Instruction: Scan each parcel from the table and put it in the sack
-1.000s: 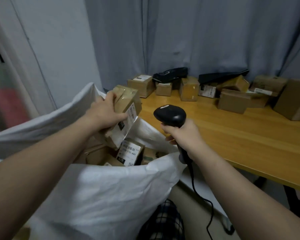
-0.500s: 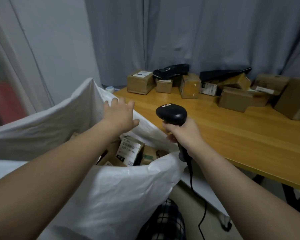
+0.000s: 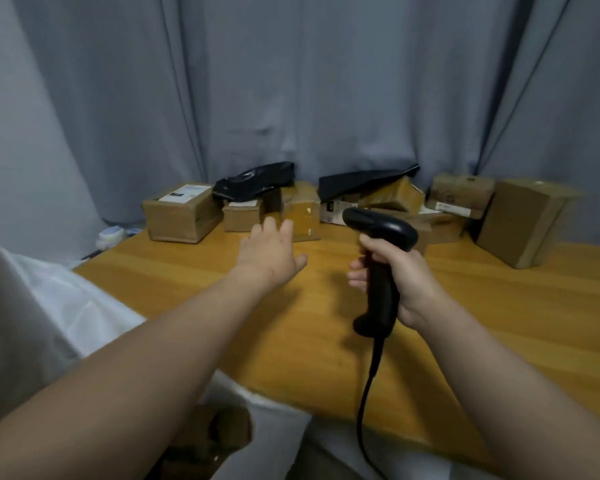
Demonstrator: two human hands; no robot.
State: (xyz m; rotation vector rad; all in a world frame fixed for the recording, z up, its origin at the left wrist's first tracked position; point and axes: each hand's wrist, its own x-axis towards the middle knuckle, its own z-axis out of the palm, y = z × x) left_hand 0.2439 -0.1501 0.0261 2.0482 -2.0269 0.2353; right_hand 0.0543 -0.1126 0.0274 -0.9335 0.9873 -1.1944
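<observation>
A grey pleated curtain fills the far side of the scene. In front of it lies the orange-yellow wooden worktop, running from the near right to the far left. The big white woven sack stands at the near left against the worktop's edge, and low in the view its mouth shows brown cardboard inside (too blurred to count). The parcels sit in a row along the far edge of the worktop. A tall plain brown carton is at the far right and a brown box with a white label on top at the far left. Between them are smaller cardboard boxes, among them a small low box and a tape-glossy box. A crumpled black plastic mailer bag and a flat black plastic mailer bag lie across their tops. The black pistol-grip barcode scanner is upright above the middle of the worktop, its black cable hanging down past the near edge. The right hand has its fingers wrapped tight round the scanner's handle. The left hand is stretched out over the worktop, palm down, fingers straight and loosely spread, holding nothing. Its fingertips are just before the tape-glossy box; whether they touch it cannot be told.
</observation>
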